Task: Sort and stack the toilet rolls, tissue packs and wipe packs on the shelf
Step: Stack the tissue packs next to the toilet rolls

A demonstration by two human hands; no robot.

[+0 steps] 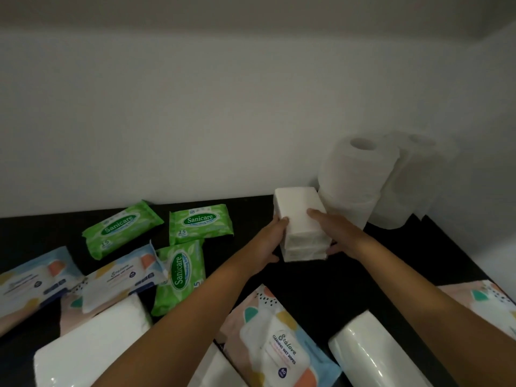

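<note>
Head view: the left hand (269, 241) and the right hand (333, 230) clasp a stack of white tissue packs (298, 216) between them. Each thumb lies on the top pack with the fingers curled round the side below, the left hand on the stack's left flank and the right hand on its right flank. Whether the stack's underside touches the black shelf (321, 291) or sits just above it cannot be told. Just behind and to the right of the stack stand the toilet rolls (354, 174), upright and one upon another, close against its far corner. A second pile of rolls (413, 174) stands further right, by the white wall (195, 107). Left of the stack, apart from it, three green Sanicare wipe packs (199, 223) lie flat on the shelf, two side by side at the back and one nearer the person. Beyond these, further left still, lie two pastel wet-wipe packs (122, 275), the nearer one overlapping the front green pack's edge. Nearer the person than the stack, between the forearms, lies a Sealove wet-wipe pack (276, 344) face up. It is flanked by one large white tissue pack (92, 350) on the left and a glossy white pack (371, 350) on the right.
</note>
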